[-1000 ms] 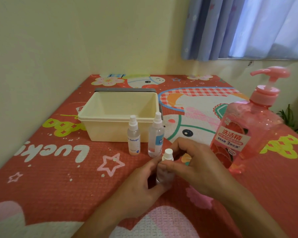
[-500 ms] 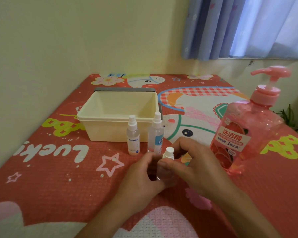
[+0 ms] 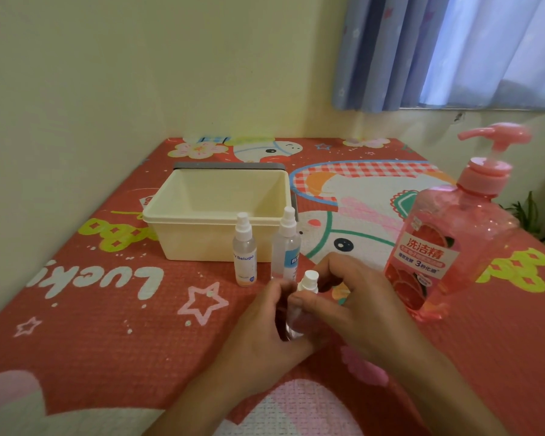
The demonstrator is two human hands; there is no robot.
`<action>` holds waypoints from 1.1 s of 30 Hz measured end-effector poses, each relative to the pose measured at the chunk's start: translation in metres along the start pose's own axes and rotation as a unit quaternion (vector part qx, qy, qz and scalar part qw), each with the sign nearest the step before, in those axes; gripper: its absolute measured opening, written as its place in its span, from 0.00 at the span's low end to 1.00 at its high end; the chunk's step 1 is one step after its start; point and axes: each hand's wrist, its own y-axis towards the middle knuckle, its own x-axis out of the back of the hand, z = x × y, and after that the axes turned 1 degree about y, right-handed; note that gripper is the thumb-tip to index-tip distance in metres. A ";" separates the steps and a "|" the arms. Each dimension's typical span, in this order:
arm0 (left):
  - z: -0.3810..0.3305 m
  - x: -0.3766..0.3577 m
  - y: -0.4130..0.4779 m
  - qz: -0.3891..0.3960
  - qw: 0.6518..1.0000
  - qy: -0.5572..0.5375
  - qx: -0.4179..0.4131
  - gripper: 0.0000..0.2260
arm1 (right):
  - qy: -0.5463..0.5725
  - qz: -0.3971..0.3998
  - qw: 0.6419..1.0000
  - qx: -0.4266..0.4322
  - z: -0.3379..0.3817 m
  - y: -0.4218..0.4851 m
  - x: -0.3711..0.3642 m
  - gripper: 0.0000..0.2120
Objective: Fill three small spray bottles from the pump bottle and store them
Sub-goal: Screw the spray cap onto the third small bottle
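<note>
A small clear spray bottle stands on the red mat between both hands. My left hand grips its body from the left. My right hand pinches its white spray head from the right. Two more small spray bottles stand upright just behind: one labelled bottle on the left and a taller one with a blue label beside it. The large pink pump bottle stands at the right, its nozzle pointing left.
A cream plastic bin sits behind the two bottles, with a dark lid behind it. The red cartoon mat meets a wall at the left and back. A curtain hangs at the upper right.
Both hands stay on the small bottle; my left hand's fingers have shifted slightly around its body. The other bottles have not moved.
</note>
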 end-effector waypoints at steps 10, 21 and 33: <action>0.001 -0.001 0.001 -0.032 0.999 0.005 0.003 0.22 | -0.031 0.000 0.999 -0.012 0.006 -0.001 -0.003 0.13; 0.001 -0.002 0.001 -0.017 1.000 -0.006 0.003 0.21 | -0.070 0.016 0.997 -0.031 0.011 0.001 -0.002 0.14; 0.005 -0.001 0.000 0.013 1.000 -0.018 0.004 0.22 | -0.068 0.001 0.996 -0.058 0.015 -0.002 -0.005 0.13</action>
